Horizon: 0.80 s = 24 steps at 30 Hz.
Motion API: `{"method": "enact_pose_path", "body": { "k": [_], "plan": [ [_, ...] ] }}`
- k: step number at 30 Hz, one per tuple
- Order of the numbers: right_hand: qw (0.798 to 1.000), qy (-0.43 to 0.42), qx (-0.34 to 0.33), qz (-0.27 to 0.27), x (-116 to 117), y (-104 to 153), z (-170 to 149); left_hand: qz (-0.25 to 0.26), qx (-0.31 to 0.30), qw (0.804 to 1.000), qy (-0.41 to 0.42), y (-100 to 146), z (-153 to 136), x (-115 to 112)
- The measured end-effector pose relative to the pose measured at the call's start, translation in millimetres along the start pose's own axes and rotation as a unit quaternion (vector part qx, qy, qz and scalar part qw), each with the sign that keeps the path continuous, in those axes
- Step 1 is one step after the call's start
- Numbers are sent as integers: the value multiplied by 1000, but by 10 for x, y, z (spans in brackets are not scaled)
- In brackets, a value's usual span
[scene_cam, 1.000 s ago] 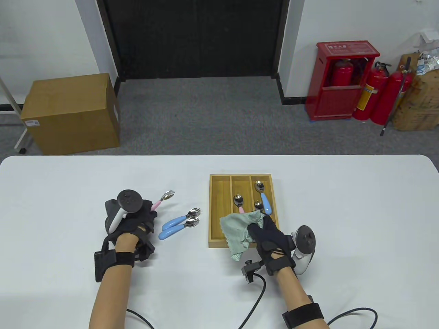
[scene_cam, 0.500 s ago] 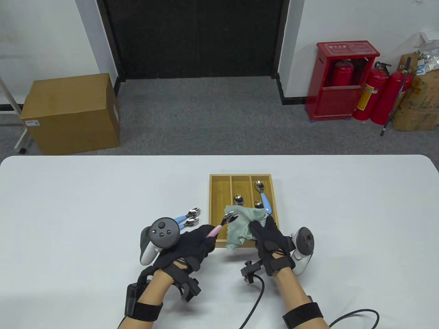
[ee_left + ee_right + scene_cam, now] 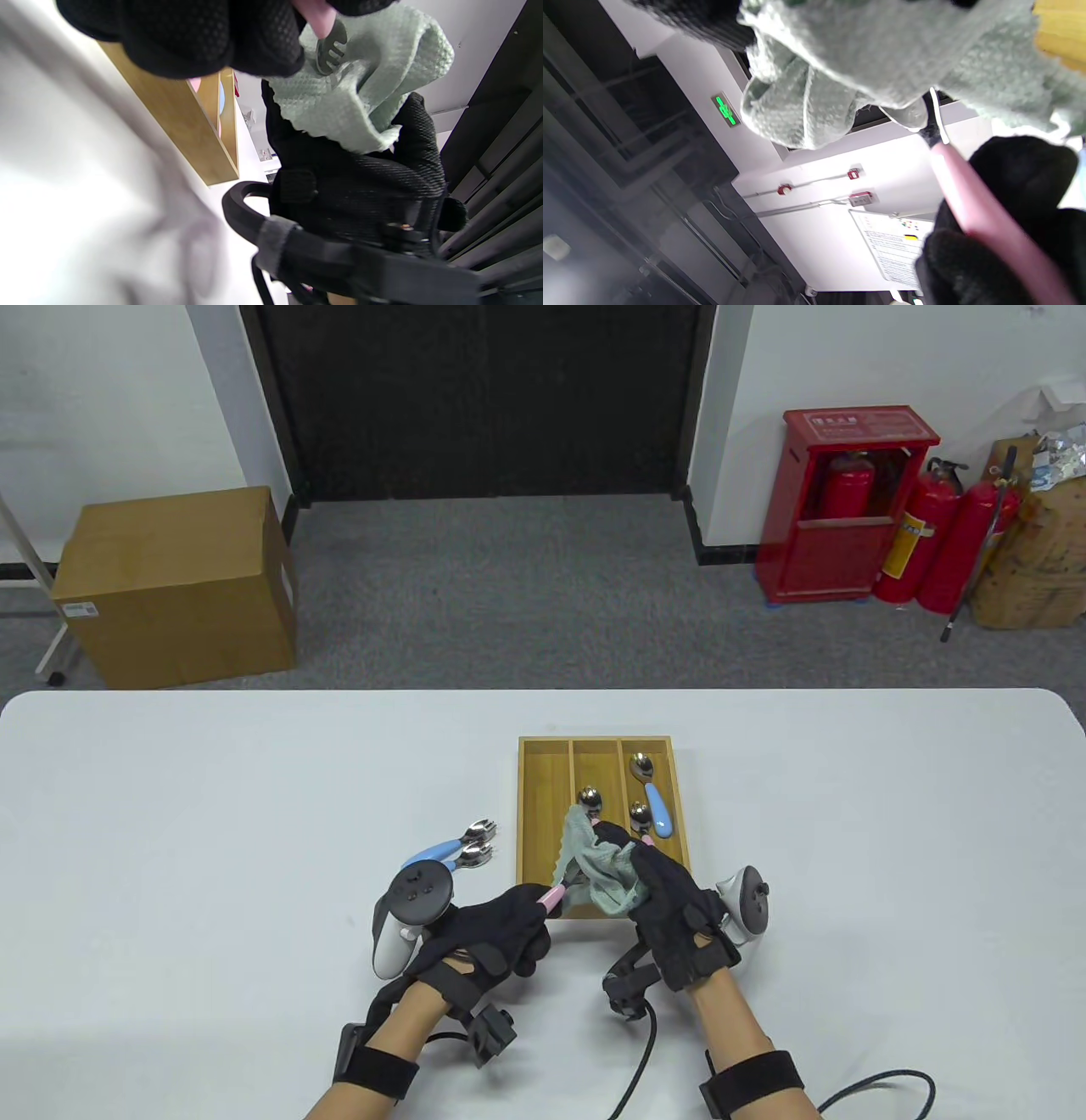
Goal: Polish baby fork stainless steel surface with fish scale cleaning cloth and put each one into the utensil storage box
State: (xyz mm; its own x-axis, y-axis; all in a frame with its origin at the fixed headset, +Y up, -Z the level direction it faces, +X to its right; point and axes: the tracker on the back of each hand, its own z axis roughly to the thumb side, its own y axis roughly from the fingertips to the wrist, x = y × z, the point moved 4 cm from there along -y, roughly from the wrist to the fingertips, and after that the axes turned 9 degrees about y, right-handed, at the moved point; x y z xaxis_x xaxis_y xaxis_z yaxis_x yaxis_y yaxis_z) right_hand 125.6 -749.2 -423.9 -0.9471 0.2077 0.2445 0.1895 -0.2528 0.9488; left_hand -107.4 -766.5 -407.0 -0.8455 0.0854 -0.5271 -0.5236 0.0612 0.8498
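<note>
The left hand [image 3: 496, 920] pinches the pink handle of a baby fork [image 3: 551, 897] between curled fingers, its steel tines pushed into the green fish scale cloth [image 3: 604, 869] that the right hand [image 3: 670, 899] holds bunched in its curled fingers; both grips are closed on their things, just above the near edge of the wooden utensil storage box [image 3: 543, 814] on the desk [image 3: 212, 814]. The left wrist view shows the tines partly wrapped in a fold of cloth. Two blue-handled forks [image 3: 450, 855] lie together on the desk just left of the box, not yet polished by the look of it, while three utensils already lie in the middle and right compartments. The main risk, as I judge it, is the pinch on the smooth handle: a firm rub against the tines could twist or pull the fork out of the left fingers and drop it unpolished into the box below. The tines could also snag the weave of the cloth and drag it from the right hand. A loose corner of cloth hanging over the box might brush the stored pieces and shift them.
</note>
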Motion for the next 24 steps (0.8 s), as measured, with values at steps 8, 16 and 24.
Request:
{"method": "enact_pose_path", "body": {
  "k": [8, 16, 24],
  "plan": [
    [987, 111, 21, 118, 145, -43, 91, -65, -24, 997, -21, -21, 151, -101],
    [966, 217, 21, 137, 249, -64, 169, -72, -30, 993, -88, -5, 245, -131],
    [934, 353, -17, 50, 220, -43, 259, -36, -39, 988, -145, 20, 306, -63]
  ]
}}
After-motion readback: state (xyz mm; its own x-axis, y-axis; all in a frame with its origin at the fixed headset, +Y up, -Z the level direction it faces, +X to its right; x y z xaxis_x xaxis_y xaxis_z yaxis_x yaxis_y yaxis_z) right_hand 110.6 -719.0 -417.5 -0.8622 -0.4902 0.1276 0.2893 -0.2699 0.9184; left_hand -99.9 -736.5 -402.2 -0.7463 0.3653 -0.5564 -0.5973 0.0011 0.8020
